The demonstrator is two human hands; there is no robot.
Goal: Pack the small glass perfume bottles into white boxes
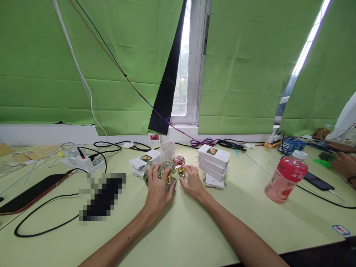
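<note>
Greenish clear glass bottles (167,164) with gold-coloured fittings stand close together near the middle of the table. My left hand (159,185) is curled over them from the front, fingers spread around the glass; it hides much of their shape. A small gold-and-dark piece (181,172) lies at the fingertips of my right hand (194,182), between thumb and forefinger. Just behind is a rounded glass bottle with pinkish contents (178,161). White boxes with a flower picture (214,155) are stacked right of my right hand; more white boxes (146,159) lie behind my left.
A pink drink bottle (286,178) stands at the right, beside a phone (318,181). Another person's hand (345,165) is at the far right. Left are a tablet-like device (33,193), a power strip (80,159) and a looped black cable (41,200). Cables run along the back.
</note>
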